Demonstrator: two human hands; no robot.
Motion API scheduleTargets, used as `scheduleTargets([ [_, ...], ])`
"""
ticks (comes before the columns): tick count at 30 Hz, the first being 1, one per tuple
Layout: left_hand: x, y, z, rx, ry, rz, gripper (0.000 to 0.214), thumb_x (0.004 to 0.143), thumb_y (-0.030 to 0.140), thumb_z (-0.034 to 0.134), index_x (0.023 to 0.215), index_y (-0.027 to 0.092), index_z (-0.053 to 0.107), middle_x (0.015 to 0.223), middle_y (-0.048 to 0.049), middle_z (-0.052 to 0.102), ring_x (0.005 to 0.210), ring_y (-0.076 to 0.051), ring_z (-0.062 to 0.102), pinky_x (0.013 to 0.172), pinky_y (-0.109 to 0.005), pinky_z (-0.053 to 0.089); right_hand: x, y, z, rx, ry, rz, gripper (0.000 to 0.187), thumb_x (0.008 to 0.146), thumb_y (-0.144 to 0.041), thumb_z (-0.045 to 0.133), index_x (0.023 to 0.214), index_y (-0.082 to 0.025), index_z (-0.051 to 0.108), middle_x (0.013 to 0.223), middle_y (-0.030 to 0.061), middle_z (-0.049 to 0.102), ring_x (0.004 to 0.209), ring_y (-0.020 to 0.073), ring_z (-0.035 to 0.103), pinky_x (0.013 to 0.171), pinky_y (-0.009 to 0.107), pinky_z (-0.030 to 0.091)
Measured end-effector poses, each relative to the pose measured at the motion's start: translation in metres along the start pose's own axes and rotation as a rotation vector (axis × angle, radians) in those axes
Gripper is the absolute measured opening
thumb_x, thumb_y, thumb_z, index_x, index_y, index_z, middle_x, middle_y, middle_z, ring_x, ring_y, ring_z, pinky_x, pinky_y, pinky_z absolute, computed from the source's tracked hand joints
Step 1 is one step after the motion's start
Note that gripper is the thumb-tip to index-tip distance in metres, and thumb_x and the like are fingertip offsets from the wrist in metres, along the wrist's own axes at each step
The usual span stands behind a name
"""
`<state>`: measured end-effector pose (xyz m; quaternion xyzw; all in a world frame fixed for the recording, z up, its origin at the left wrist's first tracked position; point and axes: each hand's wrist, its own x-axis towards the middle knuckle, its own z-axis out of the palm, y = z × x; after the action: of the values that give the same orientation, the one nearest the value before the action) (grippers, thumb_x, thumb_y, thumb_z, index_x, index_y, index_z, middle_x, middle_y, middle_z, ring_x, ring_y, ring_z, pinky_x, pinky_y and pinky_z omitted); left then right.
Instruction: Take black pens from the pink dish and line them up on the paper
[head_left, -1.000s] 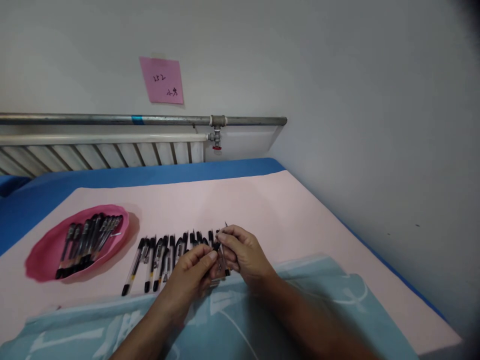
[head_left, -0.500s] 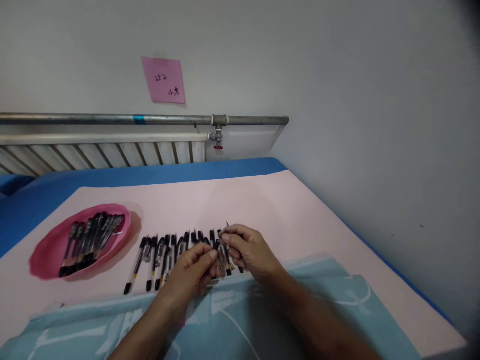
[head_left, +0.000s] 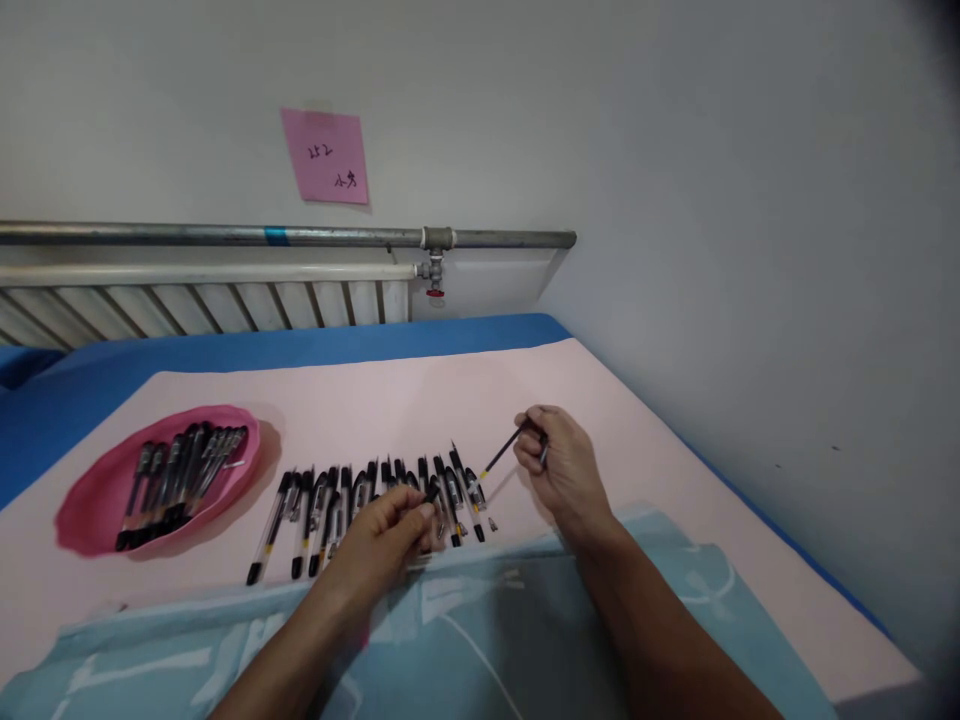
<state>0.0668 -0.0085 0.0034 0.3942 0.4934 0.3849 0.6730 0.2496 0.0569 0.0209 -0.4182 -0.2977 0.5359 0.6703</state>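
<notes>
My right hand (head_left: 562, 465) is raised over the right end of the pen row, its fingers pinching a thin ink refill (head_left: 501, 450). The refill slants down to the left, dark along its upper part with a yellow band near the lower end. A small dark, shiny piece (head_left: 544, 452) shows in the same hand; its kind is unclear. My left hand (head_left: 394, 530) is closed on what looks like a pen barrel, mostly hidden, with a black end (head_left: 431, 492) above the fingers. Several clear pens with black ends (head_left: 301, 535) lie side by side behind and beside that hand.
At left sits a pink oval basket (head_left: 82, 515) holding several pens. Small clear tips (head_left: 492, 524) lie by the row's right end. A light blue cloth (head_left: 465, 630) covers the near edge of the pink tabletop (head_left: 360, 400). Walls, a radiator (head_left: 187, 310) and pipe stand beyond.
My right hand has moved up and to the right, away from my left hand, with the refill now fully in sight. The left hand stays nearly still.
</notes>
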Motion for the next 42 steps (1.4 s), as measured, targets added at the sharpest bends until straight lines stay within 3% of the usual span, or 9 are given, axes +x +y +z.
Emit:
scheduleTargets([
  [5, 0.002, -0.001, -0.003, -0.101, 0.039, 0.104, 0.023, 0.073, 0.036, 0.059, 0.085, 0.016, 0.056, 0.064, 0.0025, 0.052, 0.047, -0.007, 0.044, 0.037, -0.015, 0.031, -0.024, 0.017, 0.015, -0.267, -0.299, 0.292, 0.012, 0.068, -0.026, 0.061, 0.070, -0.017, 0.053, 0.042, -0.0073, 0.047, 0.031, 0.0034, 0.034, 0.028, 0.014, 0.019],
  [9, 0.001, -0.002, -0.001, -0.071, -0.002, 0.113, 0.022, 0.076, 0.037, 0.056, 0.082, 0.016, 0.058, 0.065, 0.0022, 0.052, 0.049, -0.008, 0.048, 0.044, -0.020, 0.041, -0.041, 0.033, 0.026, -0.352, -0.440, 0.329, 0.014, 0.070, -0.028, 0.060, 0.076, -0.016, 0.057, 0.040, -0.0077, 0.049, 0.027, 0.0039, 0.036, 0.028, 0.015, 0.023],
  [14, 0.000, 0.001, 0.000, -0.019, -0.036, 0.091, 0.021, 0.075, 0.036, 0.058, 0.076, 0.015, 0.060, 0.067, -0.0005, 0.056, 0.059, -0.011, 0.053, 0.056, -0.022, 0.045, -0.041, 0.036, 0.025, -0.343, -0.451, 0.344, 0.015, 0.070, -0.027, 0.060, 0.080, -0.015, 0.059, 0.039, -0.0080, 0.049, 0.027, 0.0035, 0.036, 0.029, 0.015, 0.024],
  [21, -0.003, 0.004, -0.004, 0.140, -0.063, 0.161, 0.025, 0.077, 0.039, 0.055, 0.080, 0.016, 0.065, 0.072, -0.0036, 0.062, 0.065, -0.014, 0.054, 0.063, -0.025, 0.043, -0.038, 0.024, 0.021, -0.302, -0.502, 0.356, 0.015, 0.071, -0.027, 0.060, 0.080, -0.015, 0.060, 0.041, -0.0076, 0.048, 0.028, 0.0024, 0.033, 0.029, 0.015, 0.021],
  [24, -0.005, 0.006, -0.008, 0.195, 0.017, 0.167, 0.028, 0.076, 0.040, 0.056, 0.091, 0.018, 0.065, 0.078, -0.0048, 0.064, 0.070, -0.015, 0.056, 0.065, -0.025, 0.043, -0.015, 0.012, 0.007, -0.223, -0.417, 0.311, 0.018, 0.068, -0.027, 0.063, 0.081, -0.015, 0.059, 0.043, -0.0070, 0.047, 0.031, 0.0022, 0.033, 0.030, 0.014, 0.019],
  [27, -0.005, 0.009, -0.011, 0.154, 0.084, 0.131, 0.032, 0.076, 0.042, 0.056, 0.096, 0.018, 0.063, 0.082, -0.0053, 0.063, 0.073, -0.017, 0.056, 0.065, -0.027, 0.044, 0.016, -0.001, -0.015, -0.223, -0.254, 0.221, 0.022, 0.062, -0.026, 0.068, 0.076, -0.014, 0.057, 0.045, -0.0059, 0.047, 0.036, 0.0029, 0.035, 0.031, 0.014, 0.016],
  [33, -0.005, 0.011, -0.011, 0.124, 0.069, 0.097, 0.033, 0.074, 0.044, 0.057, 0.093, 0.018, 0.063, 0.080, -0.0052, 0.062, 0.071, -0.016, 0.055, 0.064, -0.028, 0.044, 0.048, -0.005, -0.045, -0.500, -0.268, 0.309, 0.020, 0.062, -0.029, 0.065, 0.071, -0.015, 0.053, 0.043, -0.0064, 0.044, 0.031, 0.0027, 0.030, 0.030, 0.016, 0.015],
  [42, -0.007, 0.012, -0.010, 0.162, -0.001, 0.084, 0.030, 0.079, 0.043, 0.051, 0.093, 0.018, 0.062, 0.079, -0.0043, 0.060, 0.071, -0.015, 0.053, 0.061, -0.027, 0.041, 0.046, 0.032, -0.040, -0.822, -0.323, 0.267, 0.012, 0.072, -0.025, 0.053, 0.071, -0.014, 0.059, 0.035, -0.0058, 0.044, 0.028, 0.0047, 0.030, 0.031, 0.018, 0.019],
])
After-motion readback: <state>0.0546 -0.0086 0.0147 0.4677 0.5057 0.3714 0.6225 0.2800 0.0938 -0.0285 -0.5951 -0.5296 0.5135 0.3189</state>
